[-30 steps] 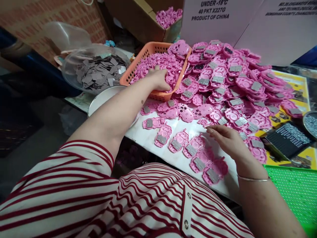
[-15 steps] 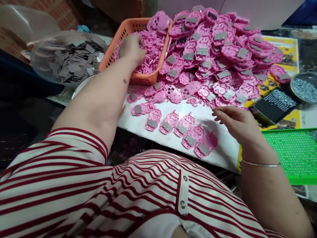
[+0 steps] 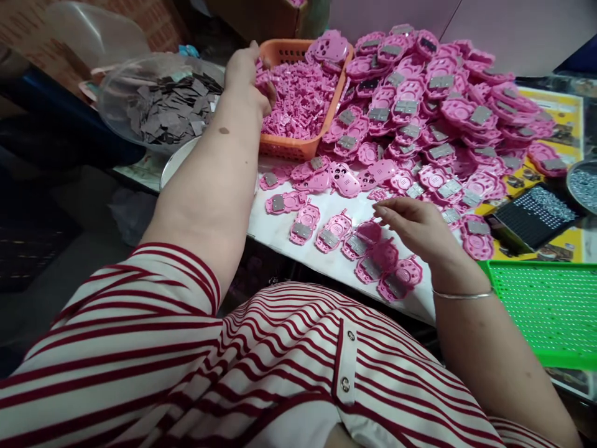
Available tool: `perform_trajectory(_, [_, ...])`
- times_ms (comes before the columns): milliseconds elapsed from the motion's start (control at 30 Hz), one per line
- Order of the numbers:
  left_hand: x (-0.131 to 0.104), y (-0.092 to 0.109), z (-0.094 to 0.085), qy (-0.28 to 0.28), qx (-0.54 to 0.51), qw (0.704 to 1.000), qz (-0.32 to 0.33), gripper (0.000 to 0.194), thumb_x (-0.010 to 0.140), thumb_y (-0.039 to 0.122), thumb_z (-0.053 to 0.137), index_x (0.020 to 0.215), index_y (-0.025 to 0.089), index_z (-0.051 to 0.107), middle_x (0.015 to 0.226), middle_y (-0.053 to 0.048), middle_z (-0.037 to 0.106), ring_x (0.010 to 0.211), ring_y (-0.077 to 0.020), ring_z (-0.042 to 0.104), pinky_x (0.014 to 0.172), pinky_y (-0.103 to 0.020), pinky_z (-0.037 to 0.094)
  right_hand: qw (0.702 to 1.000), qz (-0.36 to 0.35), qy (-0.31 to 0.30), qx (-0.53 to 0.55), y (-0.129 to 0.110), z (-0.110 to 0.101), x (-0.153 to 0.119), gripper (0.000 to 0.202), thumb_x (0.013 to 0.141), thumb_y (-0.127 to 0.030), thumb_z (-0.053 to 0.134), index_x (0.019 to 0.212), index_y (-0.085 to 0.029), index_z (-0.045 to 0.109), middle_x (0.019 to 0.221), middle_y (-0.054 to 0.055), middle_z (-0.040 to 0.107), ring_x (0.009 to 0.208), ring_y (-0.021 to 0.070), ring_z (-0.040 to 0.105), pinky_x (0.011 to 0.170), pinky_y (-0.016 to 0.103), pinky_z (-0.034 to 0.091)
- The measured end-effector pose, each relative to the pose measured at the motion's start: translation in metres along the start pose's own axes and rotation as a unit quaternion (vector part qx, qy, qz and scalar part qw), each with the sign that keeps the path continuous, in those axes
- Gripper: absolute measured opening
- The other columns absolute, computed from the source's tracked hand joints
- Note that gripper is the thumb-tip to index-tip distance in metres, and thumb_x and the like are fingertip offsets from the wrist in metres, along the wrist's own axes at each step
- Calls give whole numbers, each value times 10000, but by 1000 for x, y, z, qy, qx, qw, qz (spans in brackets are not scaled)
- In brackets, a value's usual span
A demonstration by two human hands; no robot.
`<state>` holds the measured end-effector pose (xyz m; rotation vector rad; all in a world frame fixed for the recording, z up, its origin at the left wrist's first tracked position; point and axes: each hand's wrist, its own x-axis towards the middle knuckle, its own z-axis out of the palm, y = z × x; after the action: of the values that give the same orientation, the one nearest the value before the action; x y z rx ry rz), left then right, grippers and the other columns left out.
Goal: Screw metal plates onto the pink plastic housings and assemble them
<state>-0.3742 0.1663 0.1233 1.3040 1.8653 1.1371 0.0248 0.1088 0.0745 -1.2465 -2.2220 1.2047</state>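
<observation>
My left hand [image 3: 249, 78] is at the left side of an orange basket [image 3: 298, 148], its fingers curled around some small pink plastic pieces. Loose pink pieces of the same sort [image 3: 301, 96] fill the basket. My right hand [image 3: 415, 230] hovers over the right part of the white work surface, loosely bent, with nothing visible in it. Below and left of it runs a row of pink plastic shell halves [image 3: 333, 230] with grey metal plates, their inner sides up. The nearest shell half [image 3: 400, 279] lies at the table's front edge.
A big heap of pink shell halves [image 3: 433, 93] rises behind the row. At left stands a clear bowl of grey plates [image 3: 168, 109]. On the right are a black tray of small metal parts [image 3: 536, 214], a round metal-parts bowl [image 3: 583, 180] and a green perforated tray [image 3: 545, 311].
My left hand has shifted to the basket's left side, and pink pieces now show in its fingers. My right hand has moved left toward the row. The view has swung slightly left.
</observation>
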Motion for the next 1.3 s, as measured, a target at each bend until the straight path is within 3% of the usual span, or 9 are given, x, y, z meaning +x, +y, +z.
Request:
perform_trajectory(133, [-10,12,16,24,-133,989,-62,982,191,1063,-35,639,210,153,464,15,92,656,-109,208,547,-188,173,983,-92,-65,-147,-22,35,36,261,891,-330,544,1019,-183,718,952,85,717,804,182,613,737,330,455])
perform_trajectory(233, [-18,20,25,52,-232,968,-80,868,491,1059,51,646,228,252,456,40,253,654,-107,247,516,-219,230,917,-216,-32,-333,-33,60,67,382,941,-301,459,1270,-198,624,1200,162,630,1034,271,568,872,419,421])
perform_trajectory(333, [-34,22,35,62,-309,945,-85,652,843,866,239,720,249,408,549,77,449,650,-85,341,537,-227,307,845,-322,-37,-426,-37,74,92,447,990,-295,293,1337,-268,573,1407,134,491,1217,313,452,1013,510,326])
perform_trajectory(400, [-51,19,44,61,-342,934,-84,452,959,670,361,820,261,496,656,82,549,647,-80,405,547,-228,332,831,-335,-53,-440,-36,77,105,478,997,-297,232,1295,-266,606,1450,109,446,1237,311,422,1041,522,299])
perform_trajectory(767, [-177,-7,79,-4,-373,921,-111,339,942,569,481,943,258,616,734,21,600,523,-81,508,432,-209,304,874,-268,-17,-406,-28,80,120,423,984,-359,328,1179,-235,682,1296,141,528,1193,337,464,1033,550,301])
perform_trajectory(833, [-198,-5,83,-7,-432,889,-154,292,979,483,473,915,232,608,673,38,561,454,-48,441,396,-173,269,883,-267,-13,-386,-33,74,114,369,966,-359,410,1126,-228,716,1320,148,528,1182,347,483,1012,557,322])
perform_trajectory(1033, [-215,5,107,4,-675,684,-277,281,1014,308,461,812,156,582,591,63,508,383,-5,424,342,-100,247,930,-335,41,-142,-48,63,54,315,914,-410,580,1088,-185,715,1016,110,658,891,202,617,770,360,498])
perform_trajectory(1133, [-207,6,122,46,-702,651,-285,280,1000,291,485,789,142,594,611,43,562,419,-20,483,375,-105,323,918,-383,55,-94,-50,71,20,372,885,-433,630,1170,-196,658,877,56,630,759,147,589,680,292,497])
perform_trajectory(1300, [-203,7,141,54,-703,652,-277,273,977,250,507,753,130,608,687,-2,636,590,-76,613,525,-144,451,914,-352,121,-164,-46,85,4,266,938,-276,551,1166,-190,657,861,54,570,698,126,524,593,268,430])
